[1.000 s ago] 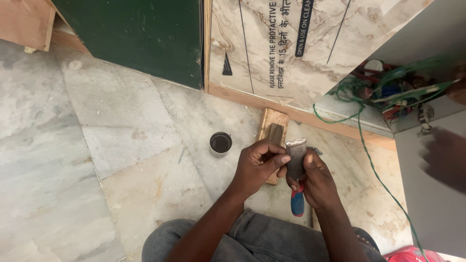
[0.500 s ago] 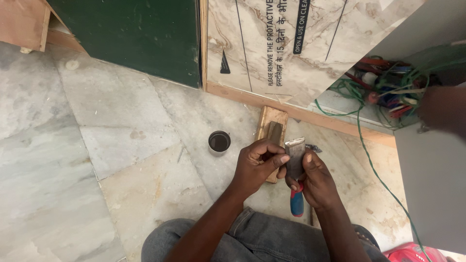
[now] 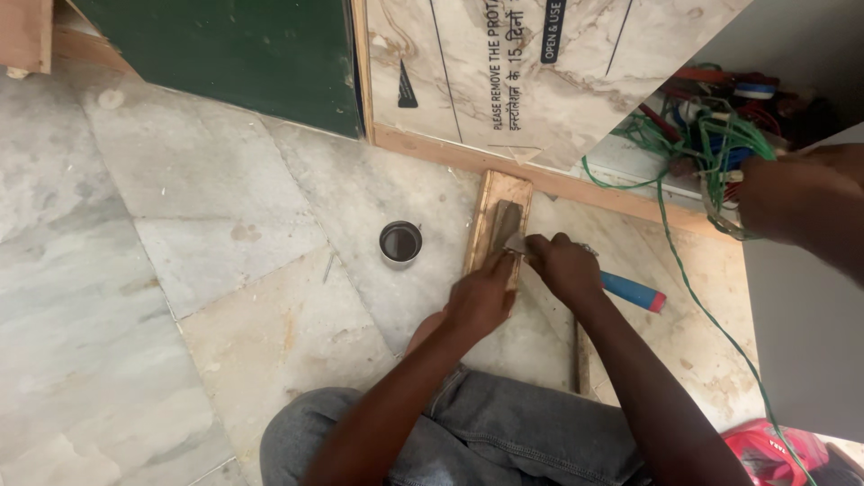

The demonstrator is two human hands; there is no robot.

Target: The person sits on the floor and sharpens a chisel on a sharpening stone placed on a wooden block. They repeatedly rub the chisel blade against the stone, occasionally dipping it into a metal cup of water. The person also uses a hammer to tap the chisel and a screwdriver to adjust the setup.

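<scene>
blue handle (image 3: 633, 291) (red-tipped), green cord (image 3: 686, 270); black cup (image 3: 400, 242)

Your left hand (image 3: 481, 297) lay knuckles up, fingers curled and pressed downward, its forearm running back toward seven o'clock. Your right hand (image 3: 562, 265) sat just beside it at two o'clock, fingers closed in a grip, forearm trailing off toward five o'clock.

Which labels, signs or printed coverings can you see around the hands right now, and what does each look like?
Protective film: covers the marble-patterned panel leaning upright at the top centre; pale cream with brown veining and thin dark diagonal lines.
Dark label strip: on that film near the top edge; narrow, dark with light lettering.
Black triangle mark: on the film's left part; small and solid.
Line of dark lettering: runs up the film, beside the strip.
No packages or screens in view.
</scene>
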